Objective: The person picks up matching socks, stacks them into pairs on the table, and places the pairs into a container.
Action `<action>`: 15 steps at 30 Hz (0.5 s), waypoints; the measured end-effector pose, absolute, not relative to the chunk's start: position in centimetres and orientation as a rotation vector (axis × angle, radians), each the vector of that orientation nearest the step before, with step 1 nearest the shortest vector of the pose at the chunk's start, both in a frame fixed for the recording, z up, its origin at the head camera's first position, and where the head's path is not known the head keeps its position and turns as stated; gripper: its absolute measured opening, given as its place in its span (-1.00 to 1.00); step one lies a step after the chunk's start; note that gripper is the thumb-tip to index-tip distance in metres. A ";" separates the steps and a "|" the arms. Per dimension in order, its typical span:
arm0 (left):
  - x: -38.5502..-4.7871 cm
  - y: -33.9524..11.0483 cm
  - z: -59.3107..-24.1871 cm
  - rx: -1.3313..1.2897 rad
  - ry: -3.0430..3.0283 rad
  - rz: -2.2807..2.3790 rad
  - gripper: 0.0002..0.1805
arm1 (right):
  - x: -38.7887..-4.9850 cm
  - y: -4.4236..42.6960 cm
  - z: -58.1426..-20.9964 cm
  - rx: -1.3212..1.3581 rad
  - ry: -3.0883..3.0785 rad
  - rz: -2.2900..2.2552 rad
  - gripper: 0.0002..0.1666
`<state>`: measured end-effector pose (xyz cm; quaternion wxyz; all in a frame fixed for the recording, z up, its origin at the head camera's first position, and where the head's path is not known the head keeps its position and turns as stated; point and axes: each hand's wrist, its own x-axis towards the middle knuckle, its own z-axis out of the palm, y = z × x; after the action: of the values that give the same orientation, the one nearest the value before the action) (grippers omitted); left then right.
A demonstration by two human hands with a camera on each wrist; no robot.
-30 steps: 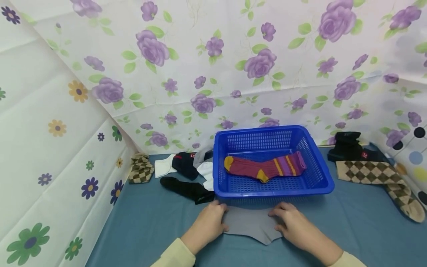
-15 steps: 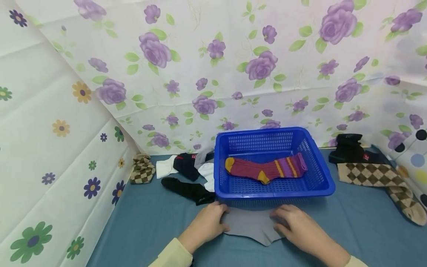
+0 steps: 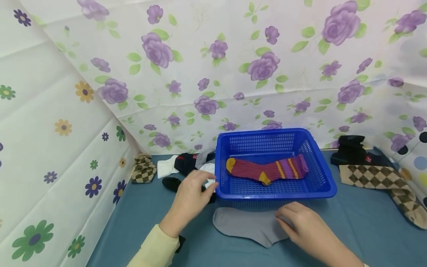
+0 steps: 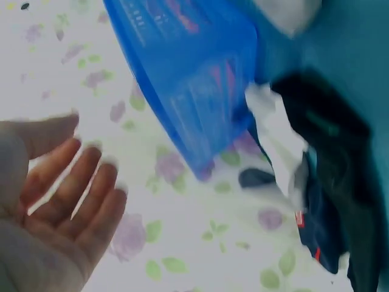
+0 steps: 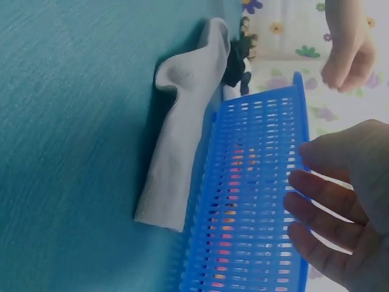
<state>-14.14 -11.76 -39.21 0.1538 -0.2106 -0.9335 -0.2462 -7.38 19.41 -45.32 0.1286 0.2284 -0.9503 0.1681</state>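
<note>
A grey sock (image 3: 248, 224) lies flat on the blue-green cloth in front of a blue plastic basket (image 3: 276, 196). Above the sock's right end is my right hand (image 3: 301, 226); the right wrist view shows its fingers (image 5: 325, 213) loosely bent, apart from the sock and holding nothing. My left hand (image 3: 190, 196) is raised left of the basket, over a black sock (image 3: 171, 183) that it partly covers. In the left wrist view its fingers (image 4: 91, 201) are spread and relaxed, with nothing in them. Inside the basket rests a maroon sock (image 3: 248, 171) with yellow and purple parts.
Left of the basket are a white sock (image 3: 166, 167), a navy sock (image 3: 185, 163) and a checkered sock (image 3: 143, 170). On the right lie a long argyle sock (image 3: 370, 176) and black socks (image 3: 348, 150). Flowered sheets (image 3: 233, 74) stand behind.
My left hand has let go of the grey sock's left end and moved up and left toward the pile of socks. My right hand has shifted slightly right; the grey sock stays flat.
</note>
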 end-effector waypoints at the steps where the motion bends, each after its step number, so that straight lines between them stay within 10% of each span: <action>1: -14.7 -12.0 -39.2 -0.555 -2.642 -0.677 -0.81 | -7.3 19.4 -45.2 0.685 -2.732 0.481 -0.81; 15: -23.8 -12.3 -41.9 -0.276 -2.845 -0.596 -0.09 | -6.9 18.8 -43.6 0.500 -2.930 0.331 -0.77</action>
<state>-23.78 -12.31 -41.88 0.1108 -0.0940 -0.9684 -0.2029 -6.94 18.82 -43.57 0.0752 0.1667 -0.9769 0.1105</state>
